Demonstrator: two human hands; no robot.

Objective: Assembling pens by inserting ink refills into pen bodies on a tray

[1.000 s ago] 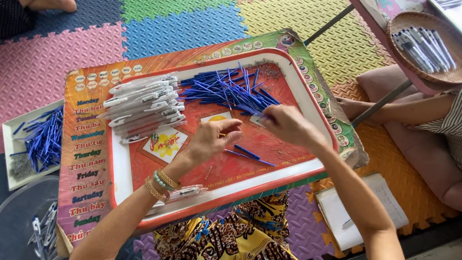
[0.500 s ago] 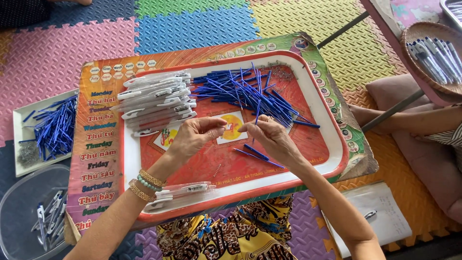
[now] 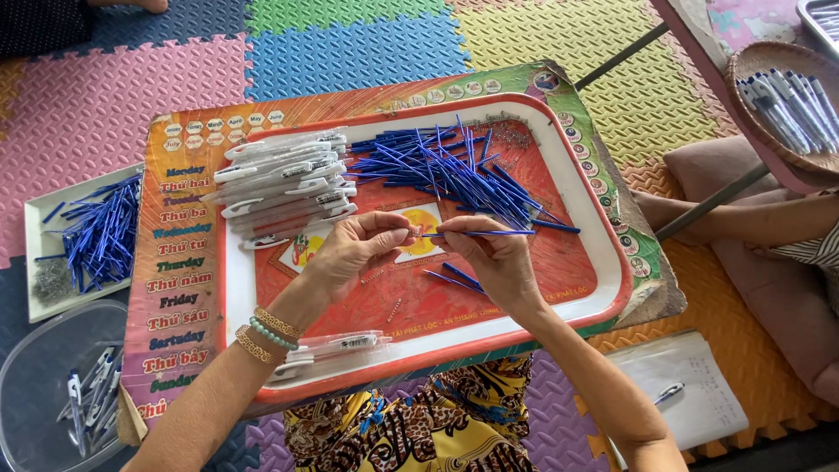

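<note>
Since half a second ago my hands have drawn together over the middle of the red tray point(image 3: 603, 288), and a blue refill point(image 3: 481, 232) now lies level between them; my right hand point(image 3: 494, 262) pinches it near its left end, while my left hand point(image 3: 354, 253) closes its fingertips on something too small to tell at that tip. From the head view, the heap of blue refills point(image 3: 437, 166) lies just beyond my hands, clear pen barrels point(image 3: 284, 188) stacked to its left, two more barrels point(image 3: 328, 350) by my wrist; a white side tray point(image 3: 35, 253) of refills sits off the board, and a basket of pens point(image 3: 786, 100) well apart.
</note>
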